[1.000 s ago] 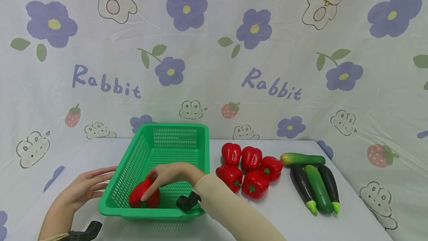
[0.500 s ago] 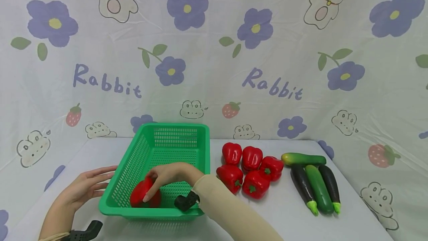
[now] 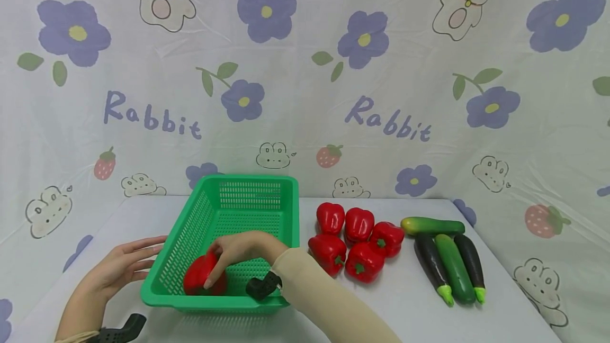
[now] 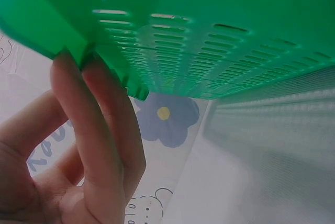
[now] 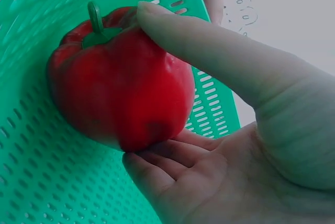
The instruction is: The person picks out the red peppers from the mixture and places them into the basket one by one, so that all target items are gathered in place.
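Near-left corner of the green basket (image 3: 229, 304): that's where the red pepper (image 3: 196, 278) is, inside the walls, gripped by the right hand (image 3: 238, 250). Right wrist view: thumb across the upper side near the stem, fingers on the opposite side, round body pinched between; likely because the skin looks smooth and could roll. Can't tell if the basket floor takes any weight. Left hand (image 3: 116, 266) holds nothing: fingers fairly straight and loosely spread, tips touching the basket's left rim from outside, probably to steady it. Five more red peppers (image 3: 359, 226) sit bunched on the white table (image 3: 381, 311) right of the basket, probably for short reach. Past them, two eggplants (image 3: 430, 263) flank a green cucumber (image 3: 454, 269), roughly parallel; a yellow-green cucumber (image 3: 431, 226) lies crosswise at their far ends. Looks grouped by kind. Writing: "Rabbit" twice, purple lettering on the backdrop (image 3: 295, 131). No brand or label readable on basket or produce.
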The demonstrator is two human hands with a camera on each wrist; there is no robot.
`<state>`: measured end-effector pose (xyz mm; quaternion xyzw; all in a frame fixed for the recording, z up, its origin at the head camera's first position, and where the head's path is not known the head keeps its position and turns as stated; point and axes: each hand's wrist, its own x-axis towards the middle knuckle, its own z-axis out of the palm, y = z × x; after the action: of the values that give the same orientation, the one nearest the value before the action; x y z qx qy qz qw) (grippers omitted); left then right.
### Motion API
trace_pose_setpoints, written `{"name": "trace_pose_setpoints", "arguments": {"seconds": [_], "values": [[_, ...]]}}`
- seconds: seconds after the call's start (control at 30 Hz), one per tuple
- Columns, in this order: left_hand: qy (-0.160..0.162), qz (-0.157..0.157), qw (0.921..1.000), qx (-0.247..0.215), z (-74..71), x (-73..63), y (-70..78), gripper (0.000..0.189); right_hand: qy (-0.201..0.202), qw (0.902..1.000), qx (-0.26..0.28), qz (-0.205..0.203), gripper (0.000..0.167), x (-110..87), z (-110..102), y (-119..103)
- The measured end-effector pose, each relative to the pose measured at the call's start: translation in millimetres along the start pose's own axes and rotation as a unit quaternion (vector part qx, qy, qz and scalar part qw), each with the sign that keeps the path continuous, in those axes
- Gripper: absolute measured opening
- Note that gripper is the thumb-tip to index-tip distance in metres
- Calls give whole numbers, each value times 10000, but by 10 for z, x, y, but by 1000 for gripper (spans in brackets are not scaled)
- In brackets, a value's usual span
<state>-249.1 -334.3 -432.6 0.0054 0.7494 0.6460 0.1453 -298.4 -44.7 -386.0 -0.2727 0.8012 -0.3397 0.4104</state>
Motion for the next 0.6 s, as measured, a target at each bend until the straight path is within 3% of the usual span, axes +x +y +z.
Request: {"name": "trace_pose_setpoints", "arguments": {"seconds": [0.6], "values": [[5,12,10000,87,-3,14,-20,31,-137,9997,-191,63,75,15,20,-14]]}}
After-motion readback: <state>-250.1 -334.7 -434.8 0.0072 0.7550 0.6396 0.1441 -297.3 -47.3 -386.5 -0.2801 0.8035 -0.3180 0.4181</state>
